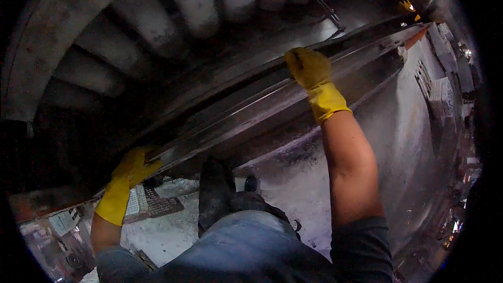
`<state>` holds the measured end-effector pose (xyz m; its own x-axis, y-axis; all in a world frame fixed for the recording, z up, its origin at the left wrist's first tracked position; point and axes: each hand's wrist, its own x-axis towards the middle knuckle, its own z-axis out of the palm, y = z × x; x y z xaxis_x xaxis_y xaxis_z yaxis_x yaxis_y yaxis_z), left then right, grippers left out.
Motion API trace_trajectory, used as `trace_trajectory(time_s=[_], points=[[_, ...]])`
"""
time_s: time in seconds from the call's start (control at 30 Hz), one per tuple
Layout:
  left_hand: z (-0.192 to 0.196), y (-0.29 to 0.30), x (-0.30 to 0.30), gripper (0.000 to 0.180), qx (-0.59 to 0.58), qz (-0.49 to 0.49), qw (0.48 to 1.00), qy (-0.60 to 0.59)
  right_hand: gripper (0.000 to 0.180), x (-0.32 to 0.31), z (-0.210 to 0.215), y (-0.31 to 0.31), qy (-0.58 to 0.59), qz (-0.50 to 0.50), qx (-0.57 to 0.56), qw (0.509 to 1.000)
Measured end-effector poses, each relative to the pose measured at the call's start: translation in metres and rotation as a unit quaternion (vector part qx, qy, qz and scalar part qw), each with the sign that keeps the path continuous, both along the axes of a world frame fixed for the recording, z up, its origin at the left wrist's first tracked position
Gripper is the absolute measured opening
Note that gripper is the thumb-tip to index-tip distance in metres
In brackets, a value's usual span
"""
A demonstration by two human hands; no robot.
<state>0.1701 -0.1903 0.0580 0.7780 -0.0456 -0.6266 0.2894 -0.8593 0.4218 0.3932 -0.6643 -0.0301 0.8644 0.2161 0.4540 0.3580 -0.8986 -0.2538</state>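
A long, dark grey metal bar [246,118] slants across the middle, from lower left to upper right. My left hand [133,167], in a yellow rubber glove, grips it near its lower left stretch, fingers over the edge and partly lost in shadow. Higher up and to the right, my right hand [310,68], in a matching glove with a dirtied palm end, is closed at the bar's upper edge; its fingertips are hidden. Beyond the bar lies a dark recess with a row of pale, thick slats [194,5] under a curved frame [39,36].
A thin metal rod with a bent end [329,13] stands beyond my right hand. Far right, a yellow glove-like shape [406,6] shows near the bar's end. Dark perforated crates [162,204] and a white one [137,199] lie on the floor by my left forearm. A white crate [441,97] stands right.
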Motion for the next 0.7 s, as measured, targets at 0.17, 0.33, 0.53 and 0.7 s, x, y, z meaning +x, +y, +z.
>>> trace_trajectory(time_s=[0.17,0.33,0.53,0.7], points=[[-0.01,0.007,-0.003,0.053,-0.021,-0.026,0.998,-0.045,0.027,0.004,-0.006,-0.003,-0.016,-0.007,0.002,1.0],[-0.014,0.009,-0.006,0.054,-0.011,-0.03,0.997,-0.077,0.028,0.002,-0.005,-0.001,-0.028,-0.018,-0.003,0.999],[-0.017,0.015,-0.006,0.054,-0.024,0.002,0.999,-0.047,0.028,0.001,-0.006,-0.002,-0.025,-0.039,-0.022,0.999],[-0.01,0.007,-0.008,0.053,-0.055,0.002,0.995,-0.088,0.025,-0.004,0.006,0.003,-0.032,-0.012,-0.012,0.999]])
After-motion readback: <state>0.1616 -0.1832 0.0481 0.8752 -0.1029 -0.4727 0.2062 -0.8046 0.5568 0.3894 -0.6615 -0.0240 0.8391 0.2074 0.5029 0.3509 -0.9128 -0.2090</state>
